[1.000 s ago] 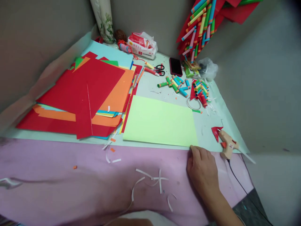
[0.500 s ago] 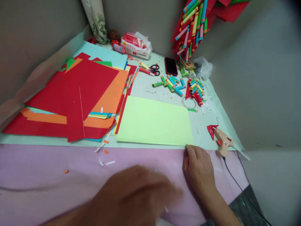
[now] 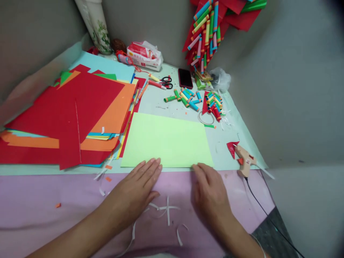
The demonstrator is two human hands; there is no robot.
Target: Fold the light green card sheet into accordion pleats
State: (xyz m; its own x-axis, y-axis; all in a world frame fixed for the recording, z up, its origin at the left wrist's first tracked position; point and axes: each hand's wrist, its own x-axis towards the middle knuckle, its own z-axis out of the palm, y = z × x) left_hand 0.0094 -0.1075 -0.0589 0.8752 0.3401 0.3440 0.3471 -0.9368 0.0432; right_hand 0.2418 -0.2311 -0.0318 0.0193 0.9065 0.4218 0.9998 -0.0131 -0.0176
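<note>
- Head view: the green sheet (image 3: 166,141) lies flat on the surface (image 3: 225,134).
- Left hand (image 3: 138,184), at the sheet's 7 o'clock: palm down, fingers straight and close together, tips over the near edge, grasping nothing.
- Right hand (image 3: 212,188), at 5 o'clock: fingers curled, tips at that same edge; whether they pinch it, I cannot tell.
- Just changed: the left hand, a blur short of the sheet half a second ago, has landed on it; the right has shifted inward from the corner. The sheet now seems steadied from both sides.
- Around it: paper pile (image 3: 70,120) at 9 o'clock, tubes (image 3: 185,96) at 1, glue gun (image 3: 245,159) just past 3.
</note>
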